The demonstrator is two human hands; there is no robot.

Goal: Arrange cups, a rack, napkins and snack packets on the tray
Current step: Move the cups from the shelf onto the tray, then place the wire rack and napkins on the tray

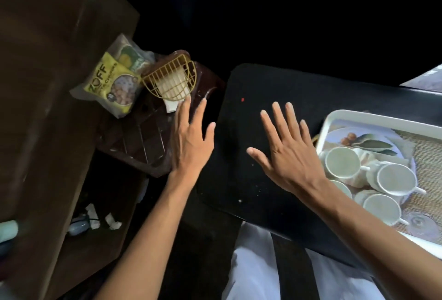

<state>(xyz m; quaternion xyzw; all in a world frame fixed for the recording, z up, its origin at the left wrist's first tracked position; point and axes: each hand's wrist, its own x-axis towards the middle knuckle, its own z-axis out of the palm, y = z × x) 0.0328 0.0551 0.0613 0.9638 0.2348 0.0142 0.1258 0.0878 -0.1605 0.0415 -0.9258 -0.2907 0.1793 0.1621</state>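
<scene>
A white tray (334, 120) with a printed base lies at the right on a black table (275, 89). Several white cups (343, 162) stand on it. A gold wire rack (171, 80) holding white napkins (170, 84) sits on a brown plastic stool (138, 139) at the left. Beside it lie yellow and green snack packets (112, 82). My left hand (191, 141) is open, fingers spread, just below the rack, its fingertips near the napkins. My right hand (289, 151) is open over the black table, left of the tray. Neither hand holds anything.
A dark wooden surface (43, 84) runs along the left. Crumpled paper scraps (112, 220) and small clutter lie on the floor below the stool. A clear glass (418, 222) rests on the tray's near edge. My white-clothed lap (253, 263) shows at the bottom.
</scene>
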